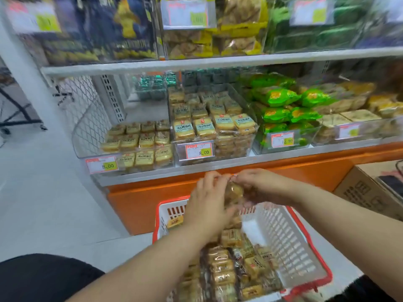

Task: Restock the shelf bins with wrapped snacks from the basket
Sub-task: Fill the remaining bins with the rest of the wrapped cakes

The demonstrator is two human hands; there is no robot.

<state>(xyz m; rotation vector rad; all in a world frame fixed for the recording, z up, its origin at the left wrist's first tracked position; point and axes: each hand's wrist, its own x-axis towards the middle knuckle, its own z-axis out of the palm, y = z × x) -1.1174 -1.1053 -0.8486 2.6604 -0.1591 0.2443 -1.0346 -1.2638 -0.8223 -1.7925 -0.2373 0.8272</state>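
Both of your hands are closed around one stack of wrapped snacks, lifted just above the far rim of the basket: your left hand wraps the stack's near side, your right hand pinches its top. That slick film looks likely to slide, so a loose squeeze could spill packets back into the basket or onto the floor beside it. More snacks lie heaped in the basket's near end. Beyond the basket, the left shelf bin sits only part full, so it looks like the place for them.
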